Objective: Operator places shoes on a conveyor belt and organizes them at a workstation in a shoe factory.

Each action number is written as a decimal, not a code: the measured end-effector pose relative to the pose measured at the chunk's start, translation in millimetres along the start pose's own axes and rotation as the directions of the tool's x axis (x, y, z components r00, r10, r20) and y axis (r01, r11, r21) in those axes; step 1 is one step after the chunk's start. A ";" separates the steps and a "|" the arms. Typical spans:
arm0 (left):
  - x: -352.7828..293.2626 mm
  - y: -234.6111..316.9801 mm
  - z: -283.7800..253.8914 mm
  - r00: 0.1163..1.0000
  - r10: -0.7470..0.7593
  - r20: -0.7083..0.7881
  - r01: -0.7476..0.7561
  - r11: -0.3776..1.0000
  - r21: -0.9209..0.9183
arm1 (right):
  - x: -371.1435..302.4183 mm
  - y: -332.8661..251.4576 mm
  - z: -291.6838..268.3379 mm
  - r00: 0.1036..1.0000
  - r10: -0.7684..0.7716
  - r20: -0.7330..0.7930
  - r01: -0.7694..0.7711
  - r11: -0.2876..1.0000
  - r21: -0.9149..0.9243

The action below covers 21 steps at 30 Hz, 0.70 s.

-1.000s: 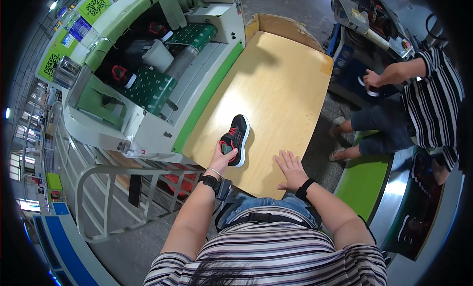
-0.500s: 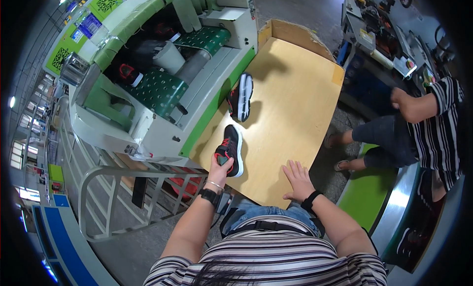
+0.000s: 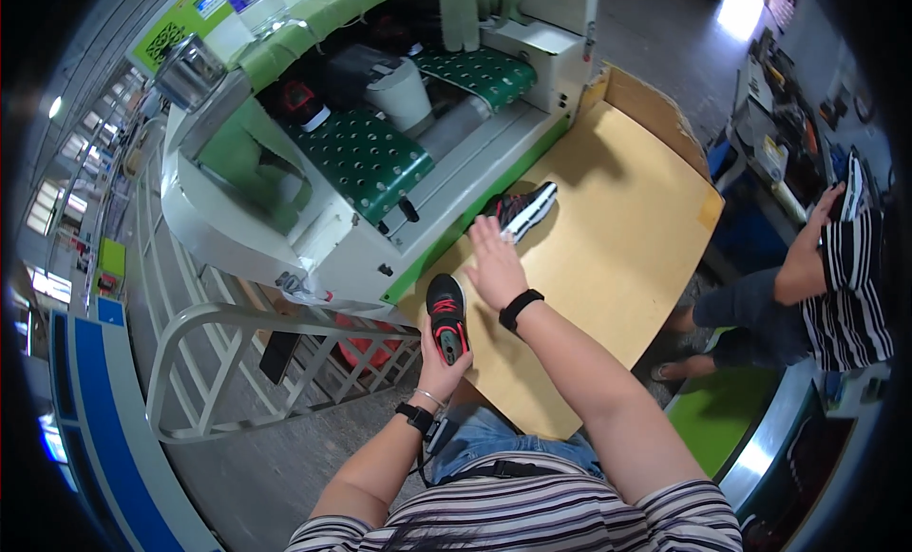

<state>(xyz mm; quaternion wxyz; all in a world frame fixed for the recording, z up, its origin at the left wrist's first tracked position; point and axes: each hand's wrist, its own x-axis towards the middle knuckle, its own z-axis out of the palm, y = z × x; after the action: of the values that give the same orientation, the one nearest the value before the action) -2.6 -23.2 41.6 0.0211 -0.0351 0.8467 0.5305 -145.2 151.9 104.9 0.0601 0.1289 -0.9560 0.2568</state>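
A black sneaker [image 3: 445, 300] with red laces and a white sole edge is in my left hand [image 3: 440, 367], which grips it at the heel with the toe pointing away from me. My right hand [image 3: 496, 267] is open, its fingers stretched toward a second black sneaker [image 3: 524, 213] by the table's far left edge. That sneaker lies tipped, its white sole side facing right. The fingertips are at its near end; I cannot tell whether they touch it. Both hands are over the light wooden tabletop [image 3: 594, 286].
Beyond the table stands a white machine [image 3: 214, 215] with green perforated belts [image 3: 356, 162], and shoes inside. A grey metal rail frame [image 3: 218, 316] stands at left. To the right a co-worker's hand [image 3: 825, 210] holds a shoe [image 3: 853, 186], near a green-topped bench [image 3: 693, 419].
My right hand has left the table's near edge and reached forward to the second sneaker, which has turned. The sneaker in my left hand has also turned. The view has shifted.
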 end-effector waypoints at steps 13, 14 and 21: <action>26.3 24.6 17.5 0.998 0.023 -0.054 -0.027 0.997 -0.074 | -30.2 65.4 25.5 0.689 0.700 -0.187 -0.363 0.557 0.747; 30.1 27.4 20.8 0.995 -0.056 -0.084 0.038 0.979 -0.200 | -21.0 60.8 20.2 0.677 0.712 -0.187 -0.480 0.619 0.621; 74.6 140.0 -20.4 0.989 -0.091 0.116 0.147 0.599 -0.787 | -19.8 103.2 -15.4 0.676 0.721 0.151 -0.244 0.026 0.969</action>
<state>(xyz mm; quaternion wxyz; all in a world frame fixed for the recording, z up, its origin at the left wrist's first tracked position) -88.4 16.5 170.6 0.0657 -0.0802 0.5184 0.8488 -154.0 250.0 65.5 0.0626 -0.2609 -0.5366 0.8001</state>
